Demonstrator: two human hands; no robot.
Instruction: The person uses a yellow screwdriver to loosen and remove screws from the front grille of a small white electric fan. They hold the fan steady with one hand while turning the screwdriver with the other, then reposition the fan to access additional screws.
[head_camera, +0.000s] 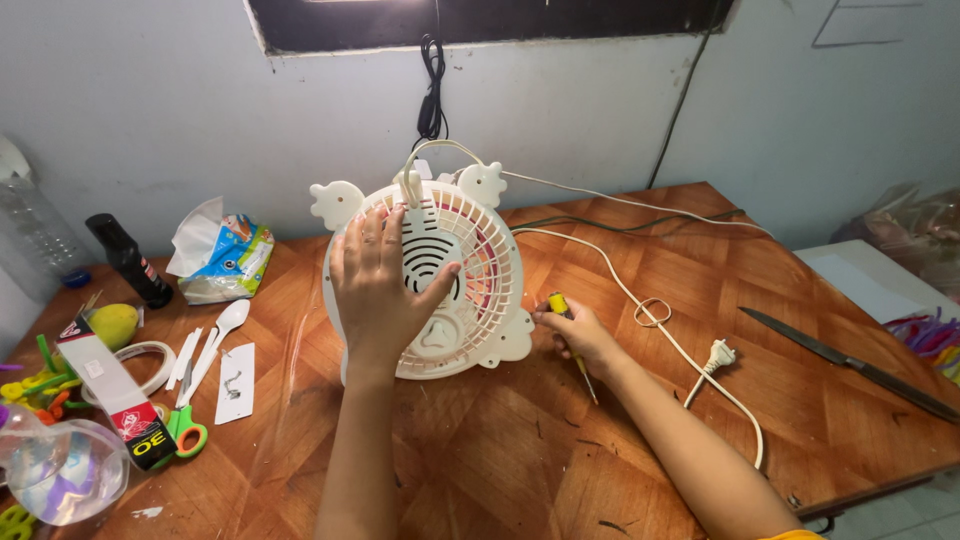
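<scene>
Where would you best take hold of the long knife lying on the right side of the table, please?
Probably by the dark handle end of the knife, the end toward the table's near right edge, coming from above. It lies flat with its blade tip pointing left toward the white plug, so that end keeps fingers off the edge.

a home craft corner: a worn wooden table (620, 440) against a scuffed wall, scissors (185, 432) and pipe cleaners (40, 385) at 9 o'clock, knife (850, 365) at 3.

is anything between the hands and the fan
Nothing visible. The left hand lies flat on the white fan grille; the right hand, holding a yellow-handled screwdriver, is right at the fan's lower right edge.
</scene>
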